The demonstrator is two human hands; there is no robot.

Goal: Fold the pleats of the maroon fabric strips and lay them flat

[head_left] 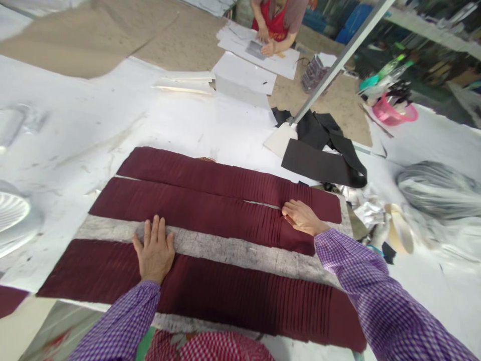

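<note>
Three rows of maroon pleated fabric strips lie on a worn grey board (pixel 233 250) in front of me. My left hand (pixel 154 248) rests flat with fingers spread, partly over the near strip (pixel 225 286) and partly over the bare board. At the right end of the middle strip (pixel 210 215), my right hand (pixel 302 216) has its fingers curled and pinched on the strip's upper edge. A narrow gap shows beside those fingertips, between the middle strip and the far strip (pixel 203 173). The pleats look more raised toward the right.
Black fabric strips (pixel 319 158) lie beyond the board, by a slanting metal pole (pixel 338 65). Clear scraps and a coiled bundle (pixel 436 188) sit at right, with a pink basket (pixel 394 111) behind. Across the table, a person in a red apron (pixel 276 22) handles white sheets (pixel 244 75).
</note>
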